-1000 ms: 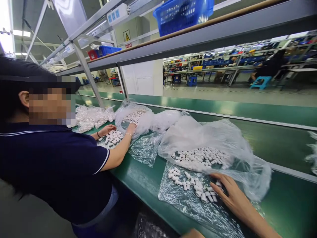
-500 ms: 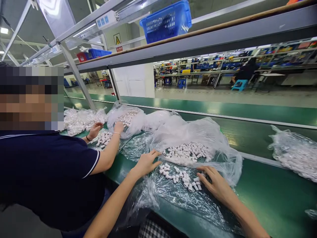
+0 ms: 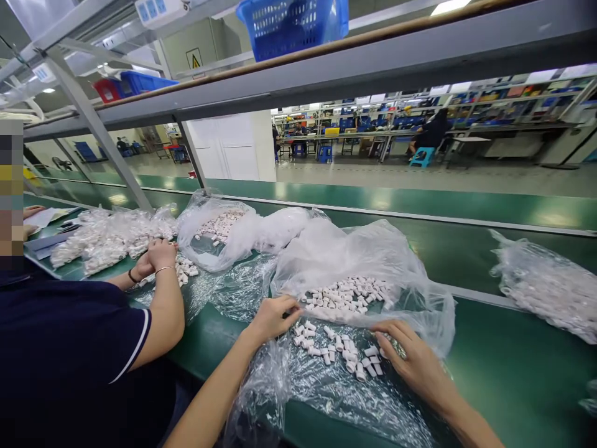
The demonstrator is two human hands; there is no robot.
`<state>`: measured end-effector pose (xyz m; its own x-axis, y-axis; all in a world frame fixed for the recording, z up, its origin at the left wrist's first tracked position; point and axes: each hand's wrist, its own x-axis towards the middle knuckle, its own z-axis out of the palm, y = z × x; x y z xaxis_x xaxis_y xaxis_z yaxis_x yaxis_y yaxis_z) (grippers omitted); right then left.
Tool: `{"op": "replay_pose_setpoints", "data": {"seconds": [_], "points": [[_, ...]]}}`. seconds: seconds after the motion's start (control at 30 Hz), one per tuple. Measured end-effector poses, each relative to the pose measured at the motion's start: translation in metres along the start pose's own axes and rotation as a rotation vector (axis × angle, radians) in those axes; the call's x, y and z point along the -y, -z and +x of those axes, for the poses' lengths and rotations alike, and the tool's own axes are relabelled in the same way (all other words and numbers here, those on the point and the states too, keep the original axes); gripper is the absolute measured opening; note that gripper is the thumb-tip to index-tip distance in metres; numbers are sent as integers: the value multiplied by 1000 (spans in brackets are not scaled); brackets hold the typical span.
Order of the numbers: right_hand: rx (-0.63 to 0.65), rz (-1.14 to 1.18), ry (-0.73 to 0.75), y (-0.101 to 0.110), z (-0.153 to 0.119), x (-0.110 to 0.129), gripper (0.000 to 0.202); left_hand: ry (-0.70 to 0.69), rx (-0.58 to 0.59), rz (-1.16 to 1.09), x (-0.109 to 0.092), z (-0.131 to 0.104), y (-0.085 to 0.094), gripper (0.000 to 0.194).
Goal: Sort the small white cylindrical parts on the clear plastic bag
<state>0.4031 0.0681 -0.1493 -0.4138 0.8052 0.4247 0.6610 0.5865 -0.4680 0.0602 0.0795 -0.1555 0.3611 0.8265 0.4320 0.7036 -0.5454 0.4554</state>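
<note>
A large clear plastic bag lies on the green work surface, its mouth toward me and many small white fittings inside. My left hand pinches the left end of the bag's near edge. At the right end of that edge is my right hand, its thumb and fingertips close together on the plastic. Between and below my hands, several loose white fittings rest on a flat clear plastic sheet.
At the left, a person in a dark shirt handles white pieces, beside another open bag and a heap of filled bags. A filled bag lies right. A shelf with a blue basket spans overhead.
The view has shifted to the right. My left thumb and fingers, spread before, have come together at the bag's edge. The neighbouring person's hands have come together over the white pieces.
</note>
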Motion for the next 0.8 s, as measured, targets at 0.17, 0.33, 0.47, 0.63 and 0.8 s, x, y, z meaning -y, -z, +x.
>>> {"op": "replay_pose_setpoints", "data": {"seconds": [0.17, 0.33, 0.47, 0.63, 0.8], "points": [[-92, -91, -23, 1, 1, -11, 25, -26, 15, -2, 0, 0, 1, 16], [-169, -250, -64, 5, -1, -30, 40, -40, -15, 38, 2, -3, -2, 17], [-164, -311, -43, 6, -2, -44, 42, -62, -80, 63, 0, -3, -4, 19], [-139, -297, -103, 7, -1, -48, 32, -47, -93, 75, -2, -3, -3, 17], [-215, -232, -120, 11, 2, -35, 26, -13, -108, 81, -1, -4, -2, 19]]}}
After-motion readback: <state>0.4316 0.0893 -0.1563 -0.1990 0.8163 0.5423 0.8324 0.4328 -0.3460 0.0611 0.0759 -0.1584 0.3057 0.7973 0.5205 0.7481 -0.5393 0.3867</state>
